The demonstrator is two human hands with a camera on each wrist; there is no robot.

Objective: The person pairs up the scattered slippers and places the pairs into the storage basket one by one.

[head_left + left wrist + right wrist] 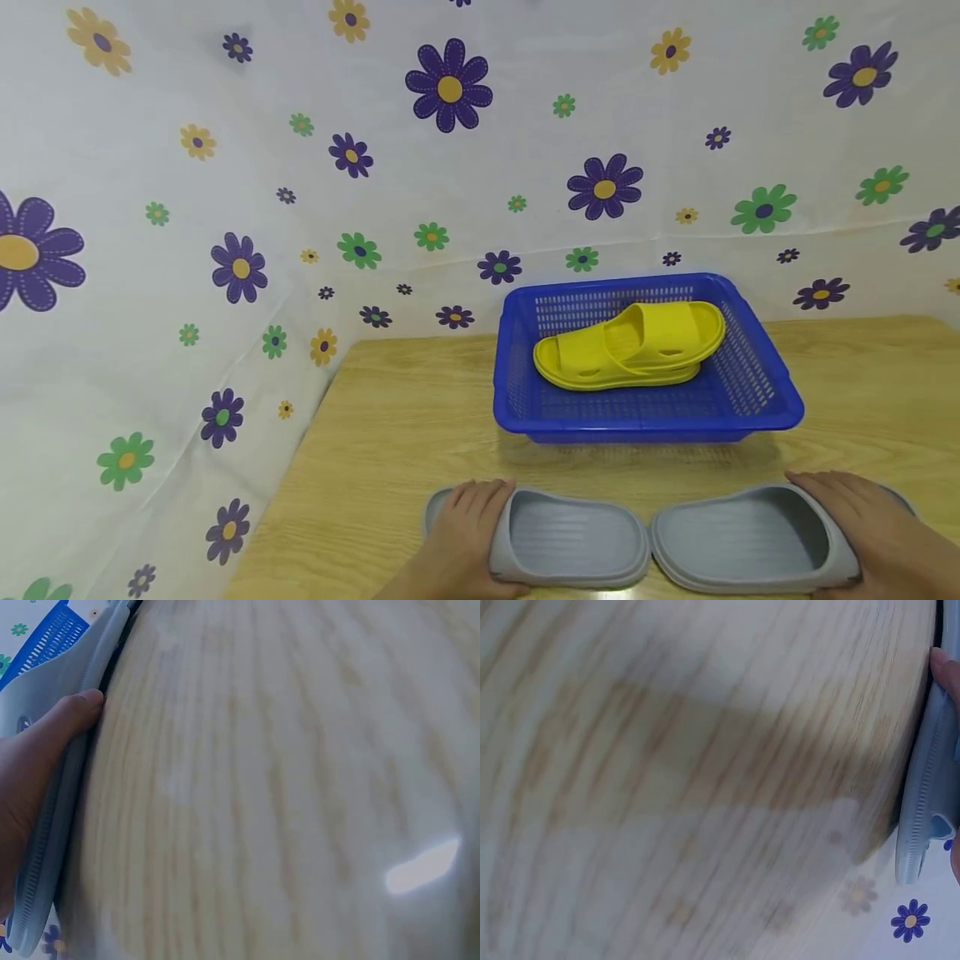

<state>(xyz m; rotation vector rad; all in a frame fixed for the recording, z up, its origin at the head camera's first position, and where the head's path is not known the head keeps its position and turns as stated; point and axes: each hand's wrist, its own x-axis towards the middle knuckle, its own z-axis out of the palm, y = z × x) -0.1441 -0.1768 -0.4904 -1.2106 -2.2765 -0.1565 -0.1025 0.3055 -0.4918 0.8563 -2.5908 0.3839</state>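
Two grey slippers lie along the near side of the table in the head view, heel ends meeting in the middle and toes pointing outward. My left hand (472, 533) grips the left slipper (573, 540) across its strap, fingers on the far side and thumb on the near side. In the left wrist view that thumb (79, 709) presses on the slipper's side, close to the sole edge. Across the strap of the right slipper (742, 540), my right hand (873, 529) holds in the same way. The right wrist view catches only part of this slipper (922, 787) and some fingertips.
Behind the slippers stands a blue plastic basket (637, 423) with slotted walls. A pair of yellow slippers (663, 333) lies in it, one partly on top of the other. The wood-grain table (390, 417) meets flower-printed white sheeting (420, 200) at the back and left.
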